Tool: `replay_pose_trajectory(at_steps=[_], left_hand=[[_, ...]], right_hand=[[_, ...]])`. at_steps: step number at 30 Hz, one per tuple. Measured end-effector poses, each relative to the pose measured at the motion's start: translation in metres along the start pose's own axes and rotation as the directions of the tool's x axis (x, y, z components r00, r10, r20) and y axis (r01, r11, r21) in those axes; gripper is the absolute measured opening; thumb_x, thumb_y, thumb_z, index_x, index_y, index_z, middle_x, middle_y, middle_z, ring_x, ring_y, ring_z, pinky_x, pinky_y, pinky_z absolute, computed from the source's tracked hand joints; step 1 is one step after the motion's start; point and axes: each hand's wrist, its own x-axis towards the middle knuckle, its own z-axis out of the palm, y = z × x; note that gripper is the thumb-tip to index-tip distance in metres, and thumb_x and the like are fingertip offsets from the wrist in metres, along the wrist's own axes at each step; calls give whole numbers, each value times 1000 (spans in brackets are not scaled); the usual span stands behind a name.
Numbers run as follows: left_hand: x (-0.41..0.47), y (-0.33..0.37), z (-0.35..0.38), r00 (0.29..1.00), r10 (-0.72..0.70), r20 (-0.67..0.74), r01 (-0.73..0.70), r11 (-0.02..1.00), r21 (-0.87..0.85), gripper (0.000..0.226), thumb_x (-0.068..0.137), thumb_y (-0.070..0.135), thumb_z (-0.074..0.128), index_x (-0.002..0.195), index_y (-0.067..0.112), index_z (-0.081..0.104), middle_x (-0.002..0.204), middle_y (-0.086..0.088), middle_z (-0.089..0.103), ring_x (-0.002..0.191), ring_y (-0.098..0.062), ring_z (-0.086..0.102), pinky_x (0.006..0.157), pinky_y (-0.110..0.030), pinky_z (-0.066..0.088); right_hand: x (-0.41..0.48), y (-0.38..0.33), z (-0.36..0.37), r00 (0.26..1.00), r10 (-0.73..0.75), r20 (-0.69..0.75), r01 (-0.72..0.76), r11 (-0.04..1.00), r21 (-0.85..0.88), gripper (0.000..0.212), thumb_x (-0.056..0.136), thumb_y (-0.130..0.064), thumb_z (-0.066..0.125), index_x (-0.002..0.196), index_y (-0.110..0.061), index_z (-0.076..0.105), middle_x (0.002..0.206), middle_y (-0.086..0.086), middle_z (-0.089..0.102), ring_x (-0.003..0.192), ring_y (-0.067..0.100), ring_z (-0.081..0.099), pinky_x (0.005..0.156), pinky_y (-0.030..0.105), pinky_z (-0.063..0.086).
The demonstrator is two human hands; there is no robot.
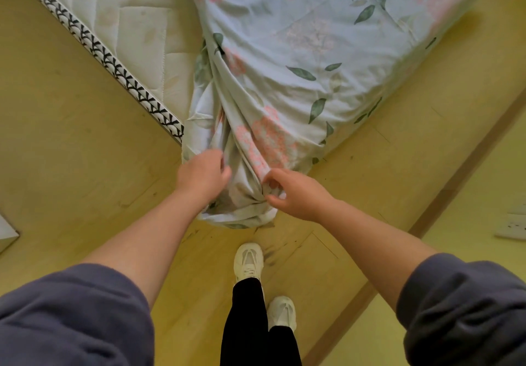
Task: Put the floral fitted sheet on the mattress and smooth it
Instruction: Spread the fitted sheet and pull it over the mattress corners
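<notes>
Pale-blue floral fitted sheet (284, 80) bunched at mattress (128, 23) corner; left hand (202, 176) grips folds, right hand (296, 194) pinches gathered edge.

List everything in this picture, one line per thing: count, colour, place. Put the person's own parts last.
floral fitted sheet: one, pale blue with pink flowers and green leaves, over the near mattress corner, bunched towards the floor
mattress: one, white quilted with a black-and-white edge band, upper left, partly bare
floor: one, yellowish wood, all around
skirting board: one, brown, running diagonally at the right
wall socket: one, white, right edge
white object: one, left edge, cut off, cannot tell what
shoes: two, white, bottom centre
trousers: black, bottom centre
sleeves: two, dark grey-blue, bottom corners
left hand: grips the sheet
right hand: fingers pinch the bunched sheet
</notes>
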Motion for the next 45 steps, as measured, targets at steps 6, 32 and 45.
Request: replay_pose_trajectory(at_steps=[6, 32, 45], left_hand=[[31, 19, -18, 952, -264, -154, 253, 964, -84, 61, 89, 27, 58, 141, 15, 27, 143, -13, 37, 130, -31, 37, 102, -47, 32], [70, -34, -48, 951, -309, 28, 310, 950, -46, 22, 94, 22, 53, 114, 13, 56, 115, -12, 60, 101, -33, 58, 69, -34, 40], [53, -145, -67, 842, -455, 290, 503, 856, -118, 52, 83, 35, 66, 122, 7, 46, 114, -15, 56, 96, -33, 56, 79, -41, 49]], right_hand=[[18, -11, -5, 983, 59, -175, -57, 998, 15, 34, 98, -34, 44, 129, -22, 50, 127, -2, 49, 103, 18, 53, 74, 30, 48], [69, -58, -21, 960, 208, -188, -206, 978, 33, 31, 95, -21, 45, 125, -24, 51, 123, -3, 51, 101, 19, 55, 78, 38, 52], [111, -100, -40, 941, 322, -101, -327, 945, -28, 31, 96, -22, 40, 125, -19, 52, 116, 4, 54, 97, 24, 56, 77, 37, 50]])
